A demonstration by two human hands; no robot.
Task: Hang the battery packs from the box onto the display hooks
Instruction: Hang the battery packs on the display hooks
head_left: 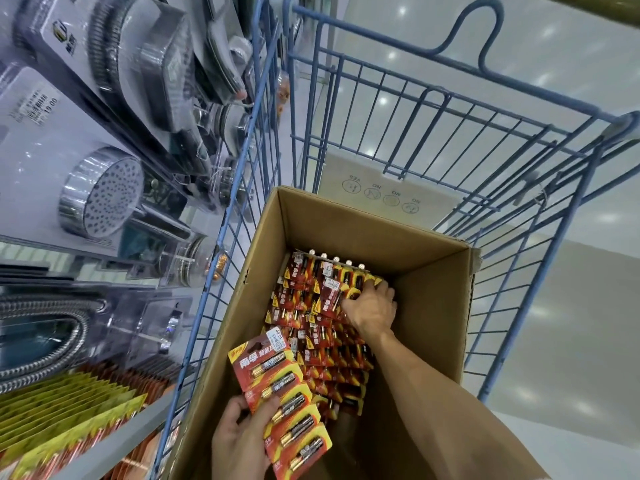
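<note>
An open cardboard box [433, 306] stands in a blue wire cart and holds several red-and-yellow battery packs [311, 306] lying in rows. My left hand [242, 434] grips a fanned stack of battery packs [284, 396] above the box's near left corner. My right hand [372, 306] reaches deep into the box, its fingers curled over the packs near the far right of the pile. At the lower left, yellow and red battery packs [69, 407] hang in rows on the display.
The blue wire cart [450, 109] surrounds the box on all sides. To the left, a shelf display carries packaged shower heads [100, 192] and hoses [45, 337]. Glossy pale floor [571, 271] lies to the right of the cart.
</note>
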